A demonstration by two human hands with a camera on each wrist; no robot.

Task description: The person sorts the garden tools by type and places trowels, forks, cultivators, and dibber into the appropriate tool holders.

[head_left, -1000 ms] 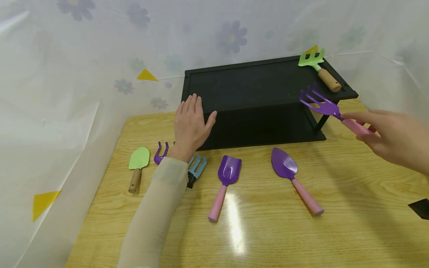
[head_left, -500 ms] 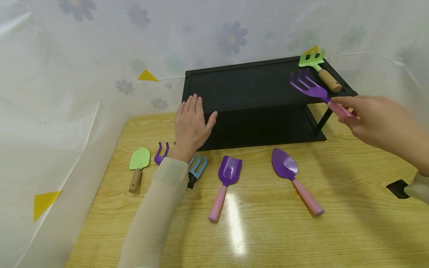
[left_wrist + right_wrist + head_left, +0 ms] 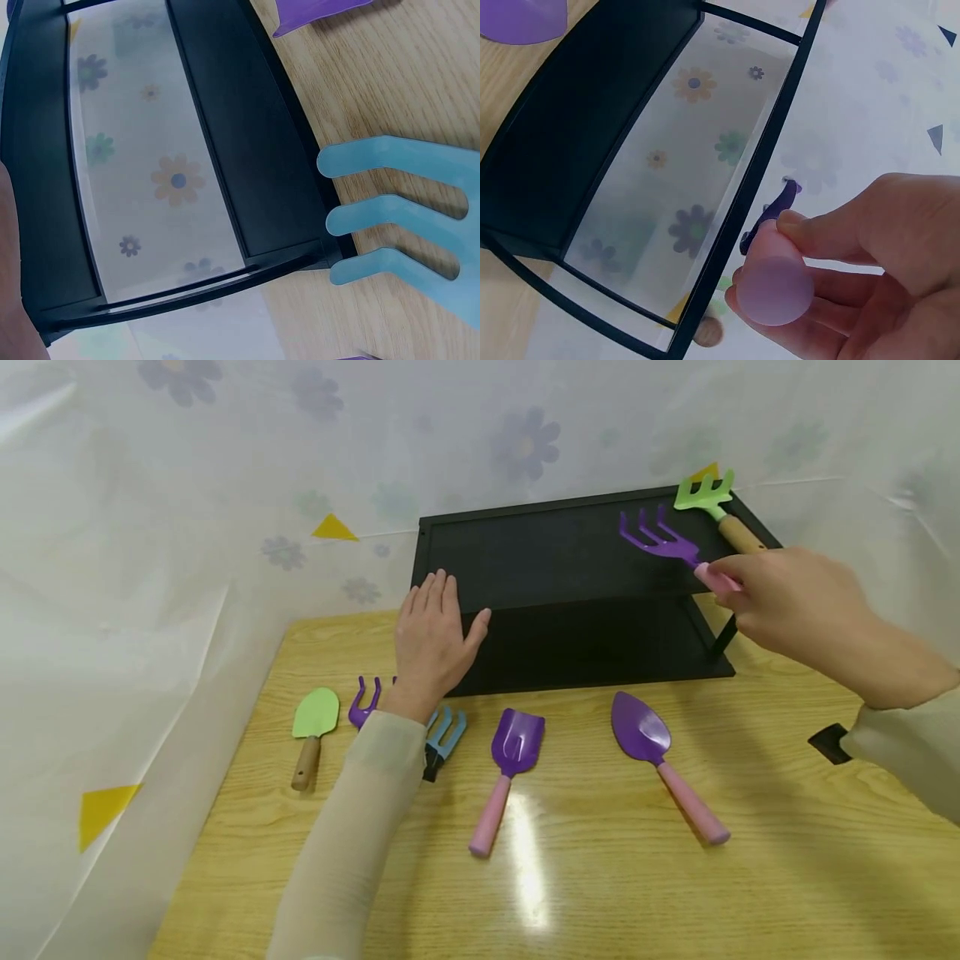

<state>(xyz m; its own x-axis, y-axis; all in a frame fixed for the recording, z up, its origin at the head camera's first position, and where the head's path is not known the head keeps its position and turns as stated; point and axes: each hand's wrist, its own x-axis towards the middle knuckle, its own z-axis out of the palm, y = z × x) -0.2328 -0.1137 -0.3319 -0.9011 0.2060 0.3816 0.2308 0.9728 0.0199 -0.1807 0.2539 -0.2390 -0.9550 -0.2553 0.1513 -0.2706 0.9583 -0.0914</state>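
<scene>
My right hand point(image 3: 802, 610) grips the pink handle of a purple hand rake point(image 3: 663, 541), whose tines point left above the top of a black two-tier shelf point(image 3: 540, 556). In the right wrist view the handle's rounded end point(image 3: 776, 291) faces the camera between thumb and fingers. My left hand point(image 3: 435, 631) rests flat on the shelf's front left edge, fingers straight and thumb spread. A green hand rake point(image 3: 708, 500) with a wooden handle lies on the shelf's top right corner, partly behind my right hand.
On the wooden table point(image 3: 600, 893) lie a green trowel point(image 3: 316, 714), a purple cultivator point(image 3: 362, 714), a blue fork point(image 3: 447, 733), a purple shovel point(image 3: 517, 742) and a purple pointed trowel point(image 3: 640, 728). My left forearm partly covers the cultivator and fork. Flowered sheeting point(image 3: 187, 485) hangs behind.
My right hand has carried the purple hand rake left and up, from beside the shelf's front right corner to over its top. My left hand has stayed in place.
</scene>
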